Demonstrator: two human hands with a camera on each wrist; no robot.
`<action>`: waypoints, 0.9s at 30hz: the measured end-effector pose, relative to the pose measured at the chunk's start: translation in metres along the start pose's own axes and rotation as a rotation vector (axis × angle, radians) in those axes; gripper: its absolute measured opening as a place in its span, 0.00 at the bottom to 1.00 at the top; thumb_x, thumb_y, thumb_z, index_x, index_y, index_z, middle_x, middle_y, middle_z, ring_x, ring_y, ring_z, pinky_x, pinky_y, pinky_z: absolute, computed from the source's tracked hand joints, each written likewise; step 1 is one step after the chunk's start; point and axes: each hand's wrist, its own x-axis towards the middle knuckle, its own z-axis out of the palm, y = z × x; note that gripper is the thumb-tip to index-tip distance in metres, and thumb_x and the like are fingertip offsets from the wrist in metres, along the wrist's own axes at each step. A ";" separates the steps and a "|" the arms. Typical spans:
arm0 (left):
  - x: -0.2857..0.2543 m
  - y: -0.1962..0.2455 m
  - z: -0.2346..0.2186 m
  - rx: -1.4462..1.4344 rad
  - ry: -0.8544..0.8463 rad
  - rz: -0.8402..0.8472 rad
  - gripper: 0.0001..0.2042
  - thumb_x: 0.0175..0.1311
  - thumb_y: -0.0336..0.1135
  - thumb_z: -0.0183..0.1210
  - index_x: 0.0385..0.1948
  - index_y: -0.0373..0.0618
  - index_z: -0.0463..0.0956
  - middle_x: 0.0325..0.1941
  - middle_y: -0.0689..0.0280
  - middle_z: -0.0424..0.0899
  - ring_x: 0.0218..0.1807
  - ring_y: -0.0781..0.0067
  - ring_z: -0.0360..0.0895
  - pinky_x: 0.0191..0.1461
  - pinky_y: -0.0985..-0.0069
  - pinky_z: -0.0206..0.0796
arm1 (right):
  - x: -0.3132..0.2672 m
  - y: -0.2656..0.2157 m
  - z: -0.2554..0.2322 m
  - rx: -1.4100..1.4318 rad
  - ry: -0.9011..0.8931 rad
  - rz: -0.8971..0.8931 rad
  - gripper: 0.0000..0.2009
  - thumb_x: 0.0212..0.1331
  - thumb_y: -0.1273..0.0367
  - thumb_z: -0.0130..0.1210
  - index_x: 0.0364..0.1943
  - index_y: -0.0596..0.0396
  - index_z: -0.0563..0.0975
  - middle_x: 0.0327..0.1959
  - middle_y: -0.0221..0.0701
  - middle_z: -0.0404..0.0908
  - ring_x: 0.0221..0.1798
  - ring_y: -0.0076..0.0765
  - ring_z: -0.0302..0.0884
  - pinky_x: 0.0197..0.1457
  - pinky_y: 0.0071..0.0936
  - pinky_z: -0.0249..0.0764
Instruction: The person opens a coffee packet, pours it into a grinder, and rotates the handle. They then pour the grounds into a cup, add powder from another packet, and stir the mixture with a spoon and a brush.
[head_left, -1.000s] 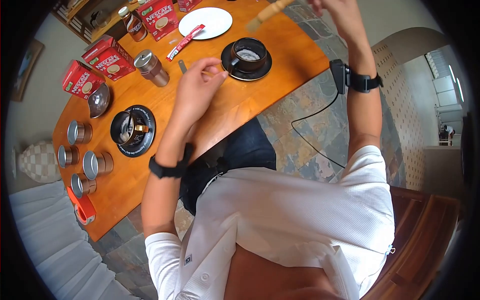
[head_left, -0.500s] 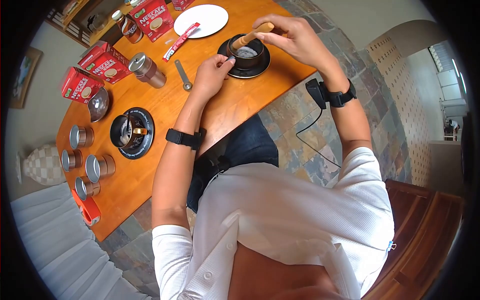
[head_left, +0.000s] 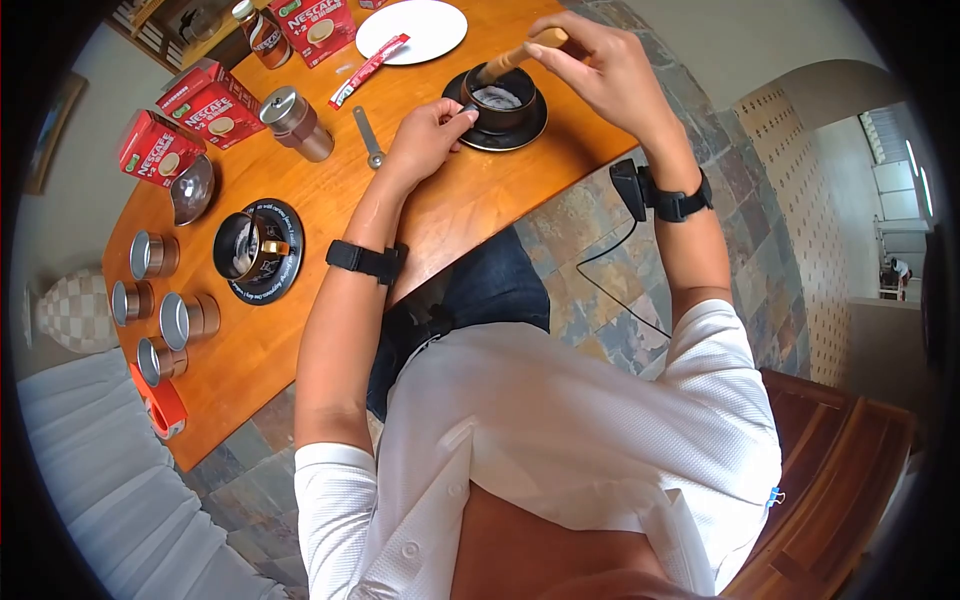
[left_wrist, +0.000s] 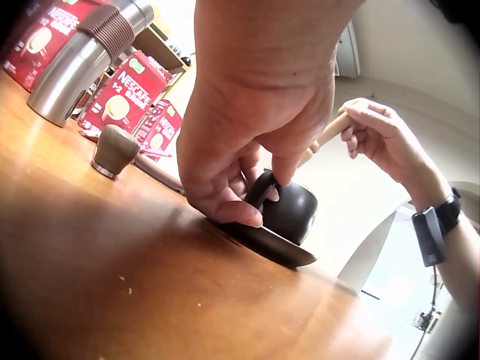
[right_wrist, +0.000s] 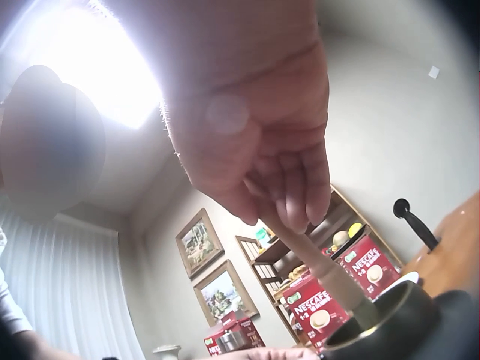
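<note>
A black cup (head_left: 497,100) with pale contents stands on a black saucer (head_left: 520,132) at the far side of the orange wooden table (head_left: 330,210). My left hand (head_left: 455,113) pinches the cup's handle; the left wrist view shows the left hand (left_wrist: 259,202) with finger and thumb curled round the handle of the cup (left_wrist: 294,214), over the saucer (left_wrist: 274,246). My right hand (head_left: 545,45) holds a wooden stick (head_left: 515,58) that slants down into the cup. In the right wrist view the right hand's fingers (right_wrist: 292,191) pinch the stick (right_wrist: 319,266) above the cup rim (right_wrist: 386,322).
A second dark cup on a saucer (head_left: 252,250) is at left, with several metal tins (head_left: 165,300) and an orange tape dispenser (head_left: 160,402) near the table edge. Farther back are red Nescafe boxes (head_left: 205,100), a steel tumbler (head_left: 295,122), a measuring spoon (head_left: 368,140), a sachet (head_left: 370,70) and a white plate (head_left: 412,25).
My right hand came down from above the table and put the stick into the cup. My left hand moved to the cup and took hold of its handle.
</note>
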 end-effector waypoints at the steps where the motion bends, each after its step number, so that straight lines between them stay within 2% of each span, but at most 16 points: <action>1: 0.000 0.000 0.001 -0.002 0.000 0.001 0.14 0.70 0.43 0.61 0.29 0.42 0.78 0.24 0.73 0.76 0.26 0.83 0.73 0.32 0.80 0.67 | 0.005 -0.005 -0.002 -0.001 -0.001 -0.001 0.11 0.67 0.62 0.60 0.45 0.53 0.82 0.30 0.34 0.84 0.28 0.33 0.81 0.32 0.29 0.74; 3: 0.000 0.000 0.002 0.001 0.020 0.005 0.14 0.70 0.42 0.61 0.29 0.41 0.78 0.23 0.72 0.77 0.26 0.82 0.73 0.33 0.79 0.68 | 0.012 -0.015 -0.008 0.052 0.008 -0.013 0.11 0.66 0.65 0.58 0.39 0.61 0.78 0.29 0.41 0.82 0.32 0.45 0.83 0.38 0.34 0.77; 4: 0.000 0.000 0.002 -0.001 0.023 0.008 0.14 0.70 0.42 0.61 0.29 0.41 0.78 0.23 0.72 0.77 0.26 0.82 0.73 0.33 0.79 0.68 | 0.014 -0.018 -0.009 0.051 0.008 -0.017 0.11 0.66 0.65 0.58 0.39 0.61 0.78 0.29 0.41 0.82 0.32 0.45 0.83 0.38 0.34 0.77; 6: -0.002 0.000 0.002 0.044 0.038 0.016 0.14 0.70 0.42 0.61 0.29 0.40 0.79 0.23 0.71 0.77 0.25 0.81 0.72 0.33 0.78 0.68 | 0.015 -0.023 -0.010 0.087 -0.039 0.067 0.11 0.66 0.65 0.57 0.40 0.60 0.78 0.31 0.45 0.83 0.36 0.56 0.82 0.41 0.37 0.77; 10: -0.001 -0.003 0.003 0.059 0.036 0.016 0.14 0.70 0.42 0.61 0.30 0.39 0.79 0.22 0.70 0.77 0.25 0.80 0.73 0.33 0.77 0.68 | 0.014 -0.005 0.013 0.262 -0.036 0.004 0.11 0.66 0.64 0.57 0.38 0.60 0.76 0.30 0.45 0.81 0.34 0.56 0.80 0.38 0.38 0.76; 12: -0.001 -0.003 0.005 0.049 0.065 0.028 0.15 0.70 0.43 0.61 0.31 0.39 0.79 0.23 0.69 0.78 0.24 0.80 0.73 0.32 0.77 0.67 | 0.008 0.011 0.028 0.136 -0.005 -0.084 0.12 0.67 0.61 0.60 0.46 0.53 0.81 0.32 0.36 0.84 0.29 0.37 0.80 0.33 0.31 0.74; 13: -0.001 -0.003 0.005 0.049 0.066 0.030 0.15 0.70 0.43 0.61 0.31 0.39 0.79 0.23 0.69 0.78 0.24 0.80 0.73 0.32 0.77 0.67 | 0.007 0.007 0.026 0.134 -0.003 -0.086 0.12 0.67 0.61 0.60 0.46 0.53 0.81 0.32 0.36 0.84 0.29 0.37 0.80 0.33 0.31 0.74; 15: -0.002 -0.003 0.004 0.099 0.074 0.029 0.15 0.70 0.43 0.61 0.31 0.38 0.79 0.23 0.68 0.79 0.24 0.79 0.73 0.32 0.77 0.68 | 0.003 -0.005 0.020 0.070 0.000 -0.040 0.09 0.66 0.64 0.58 0.38 0.56 0.79 0.31 0.38 0.85 0.34 0.50 0.82 0.39 0.38 0.76; 19: -0.003 -0.005 0.006 0.073 0.078 0.036 0.15 0.70 0.43 0.61 0.31 0.38 0.79 0.23 0.68 0.79 0.24 0.79 0.73 0.32 0.76 0.67 | 0.001 -0.012 0.018 0.150 -0.037 -0.008 0.10 0.66 0.64 0.58 0.39 0.57 0.78 0.32 0.39 0.85 0.36 0.51 0.83 0.39 0.40 0.76; 22: -0.002 -0.004 0.005 0.056 0.087 0.051 0.15 0.70 0.43 0.61 0.31 0.38 0.80 0.22 0.68 0.79 0.24 0.79 0.73 0.32 0.76 0.67 | 0.001 -0.005 0.024 0.009 0.018 -0.075 0.09 0.66 0.64 0.58 0.39 0.57 0.78 0.31 0.39 0.84 0.35 0.51 0.82 0.39 0.41 0.76; 25: -0.001 -0.005 0.004 0.088 0.080 0.031 0.15 0.70 0.43 0.61 0.32 0.39 0.80 0.22 0.68 0.79 0.24 0.79 0.72 0.31 0.75 0.67 | -0.001 -0.011 0.015 -0.048 0.006 -0.039 0.10 0.66 0.64 0.58 0.39 0.56 0.78 0.31 0.40 0.83 0.34 0.52 0.81 0.38 0.41 0.76; 27: -0.002 -0.005 0.004 0.076 0.079 0.040 0.15 0.70 0.44 0.61 0.32 0.39 0.80 0.22 0.68 0.79 0.24 0.79 0.72 0.31 0.76 0.67 | 0.001 -0.022 0.004 0.018 -0.053 0.059 0.11 0.65 0.62 0.58 0.38 0.56 0.78 0.30 0.40 0.83 0.33 0.52 0.81 0.38 0.41 0.76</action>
